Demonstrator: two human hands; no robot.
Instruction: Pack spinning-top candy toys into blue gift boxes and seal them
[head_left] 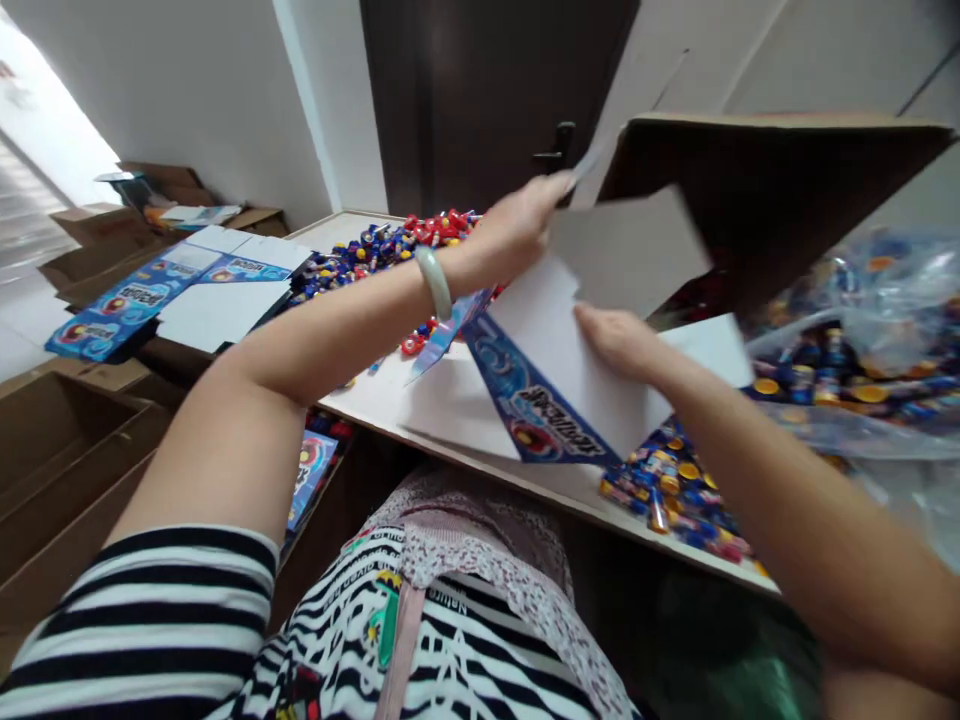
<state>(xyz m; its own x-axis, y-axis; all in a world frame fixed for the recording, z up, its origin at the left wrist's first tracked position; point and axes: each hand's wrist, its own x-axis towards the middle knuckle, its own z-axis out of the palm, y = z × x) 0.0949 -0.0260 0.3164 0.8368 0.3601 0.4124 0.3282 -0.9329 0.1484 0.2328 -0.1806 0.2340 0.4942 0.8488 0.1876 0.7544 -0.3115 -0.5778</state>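
A blue printed cardboard box point(536, 400), partly opened out with its white inner faces and flaps showing, is tilted above the table's front edge. My left hand point(529, 215), with a pale bangle point(433, 283) on its wrist, is closed on the box's upper edge. My right hand point(619, 342) grips the box by its white panel on the right side; some of its fingers are hidden behind the card. Red and blue wrapped candies point(435, 230) lie behind the box. More blue and yellow ones point(667, 475) are heaped under my right forearm.
Flattened blue boxes point(124, 300) are stacked at the left, beside open brown cartons point(67, 450). A large dark-sided carton point(750, 180) stands at the back right. Clear plastic bags point(892, 310) with candies lie at the right on the white table point(375, 400).
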